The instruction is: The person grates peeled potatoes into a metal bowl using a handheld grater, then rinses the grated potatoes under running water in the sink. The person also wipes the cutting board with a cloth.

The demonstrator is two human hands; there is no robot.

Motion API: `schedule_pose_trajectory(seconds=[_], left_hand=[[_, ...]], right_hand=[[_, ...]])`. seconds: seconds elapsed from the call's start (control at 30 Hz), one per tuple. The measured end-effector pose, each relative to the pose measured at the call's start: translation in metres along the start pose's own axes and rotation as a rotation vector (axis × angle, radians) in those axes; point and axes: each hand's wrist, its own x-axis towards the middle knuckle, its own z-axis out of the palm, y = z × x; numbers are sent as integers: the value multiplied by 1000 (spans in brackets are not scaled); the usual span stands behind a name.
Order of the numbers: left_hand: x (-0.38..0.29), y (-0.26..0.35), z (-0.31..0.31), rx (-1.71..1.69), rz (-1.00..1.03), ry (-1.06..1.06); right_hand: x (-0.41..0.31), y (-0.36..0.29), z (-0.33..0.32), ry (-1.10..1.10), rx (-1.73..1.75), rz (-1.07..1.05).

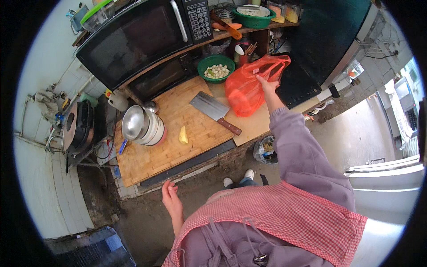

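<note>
My right hand (269, 87) grips the side of a red plastic bag (243, 95) at the counter's right part; its contents are blurred by the film. Beside the bag lies a cleaver (210, 106), its wooden handle (229, 126) pointing towards me. My left hand (172, 199) hangs in front of the counter edge, holding nothing, with fingers loosely bent and apart. A peeled yellow piece (183, 135), perhaps potato or ginger, rests on the wooden cutting board (160, 160). Behind the cleaver stands a green bowl (203, 65) of peeled garlic cloves (218, 71).
Stacked bowls (135, 121) stand on the board's left part, near a blue-handled tool (123, 146). A microwave (133, 40) sits on a shelf behind. Below the counter is a lined waste bin (258, 152). A cooker (80, 123) stands far left.
</note>
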Motion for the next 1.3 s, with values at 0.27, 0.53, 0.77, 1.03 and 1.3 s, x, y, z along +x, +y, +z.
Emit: schedule_pose_trajectory(seconds=[0.27,0.53,0.77,1.03,1.3], left_hand=[[-25,-27,-13,31,-69,137],[-17,-7,4,41,-32,195],[-11,19,84,65,15,246],[-61,27,118,62,-98,385],[-61,36,139,78,-182,418]], right_hand=[[-7,-28,51,-389,727,487],[-95,-168,44,-548,737,519],[-131,-225,110,-1068,501,575],[-245,-225,230,-1229,398,163],[-237,-168,273,-1081,-96,-572]])
